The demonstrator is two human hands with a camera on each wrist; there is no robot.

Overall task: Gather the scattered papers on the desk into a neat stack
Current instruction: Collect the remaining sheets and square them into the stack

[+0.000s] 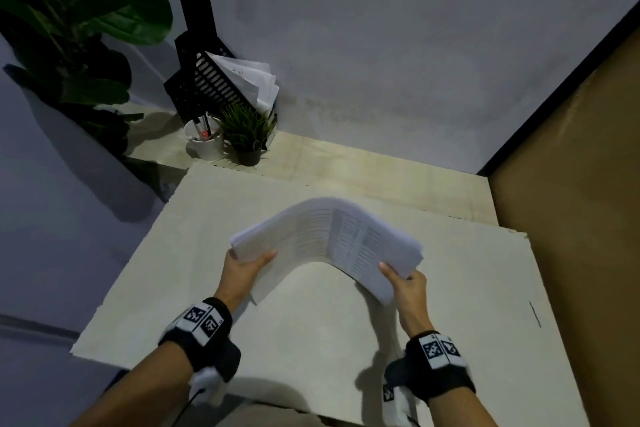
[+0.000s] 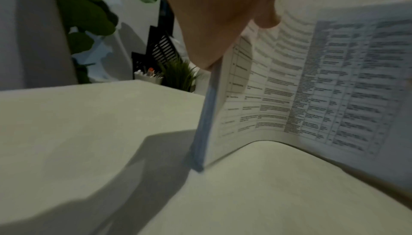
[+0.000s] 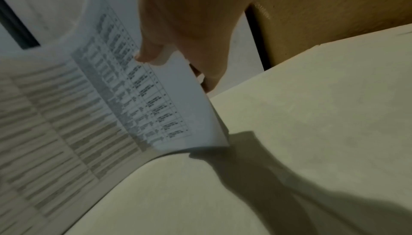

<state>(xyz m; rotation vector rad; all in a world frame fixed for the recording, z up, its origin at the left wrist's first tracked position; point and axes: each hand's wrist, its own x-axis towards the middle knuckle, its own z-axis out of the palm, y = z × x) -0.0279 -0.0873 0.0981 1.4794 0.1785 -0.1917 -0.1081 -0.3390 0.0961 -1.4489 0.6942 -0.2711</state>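
A thick stack of printed papers (image 1: 329, 236) stands on its lower edge on the pale cardboard sheet (image 1: 311, 340), bowed upward in an arch. My left hand (image 1: 246, 265) grips the stack's left end, thumb on the near face. At the opposite end my right hand (image 1: 401, 279) grips it the same way. In the left wrist view the stack (image 2: 301, 89) shows printed tables, and its left corner touches the sheet under my left hand (image 2: 223, 18). In the right wrist view my right hand (image 3: 189, 36) pinches the stack (image 3: 111, 106) near its top right corner.
At the back left stand a black slotted file holder with papers (image 1: 221, 83), a white pen cup (image 1: 204, 140), a small potted plant (image 1: 247, 135) and a large leafy plant (image 1: 76, 35). A brown panel (image 1: 571, 218) walls the right side. The grey wall is behind.
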